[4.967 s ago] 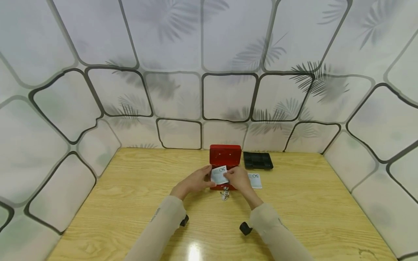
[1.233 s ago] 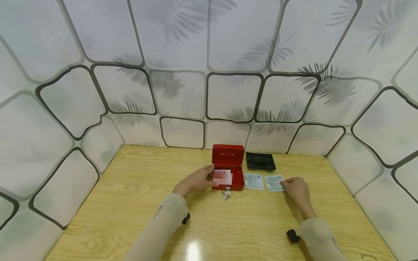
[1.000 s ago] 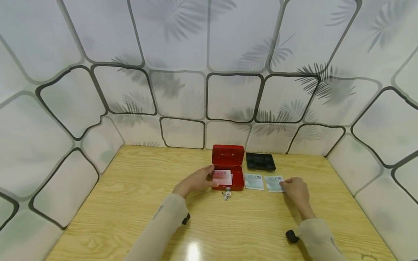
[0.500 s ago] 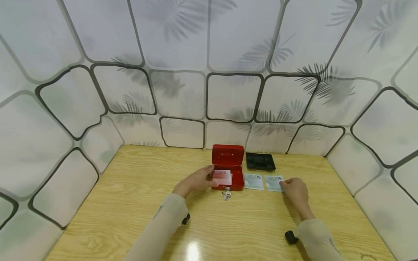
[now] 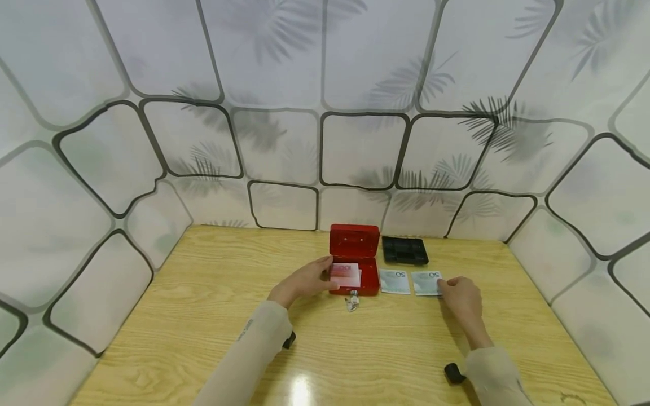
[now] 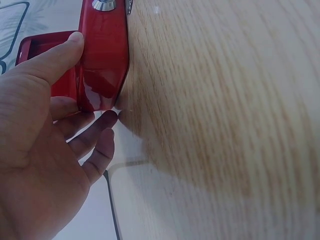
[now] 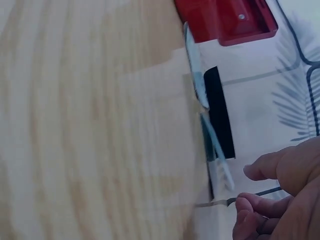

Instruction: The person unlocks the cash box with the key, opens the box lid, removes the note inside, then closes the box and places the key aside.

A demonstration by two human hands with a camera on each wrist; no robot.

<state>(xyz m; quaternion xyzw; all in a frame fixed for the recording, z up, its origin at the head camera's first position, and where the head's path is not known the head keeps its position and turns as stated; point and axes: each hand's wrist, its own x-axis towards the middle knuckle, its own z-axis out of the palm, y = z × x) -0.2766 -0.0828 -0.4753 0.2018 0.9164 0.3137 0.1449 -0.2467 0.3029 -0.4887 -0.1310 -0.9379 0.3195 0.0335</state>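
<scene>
A red cash box (image 5: 370,279) stands open on the wooden table (image 5: 203,293), its lid (image 5: 354,241) upright, pink banknotes (image 5: 345,274) inside. My left hand (image 5: 325,276) holds the box's left front corner; the left wrist view shows the thumb (image 6: 60,52) on the red cash box (image 6: 102,60) and fingers (image 6: 95,132) along its side. Two "50" notes (image 5: 394,281) (image 5: 425,283) lie flat to the right. My right hand (image 5: 443,286) rests beside the right note, loosely curled fingers (image 7: 265,172) holding nothing, by the notes (image 7: 212,135) seen edge-on.
A bunch of keys (image 5: 351,301) hangs from the box's front lock. A black coin tray (image 5: 404,250) sits behind the notes near the back wall. Patterned panels enclose the table on three sides.
Five seconds ago both hands held a "50" note over the box; it now lies right of the first. In the last second my right hand drew back slightly; the left stayed put.
</scene>
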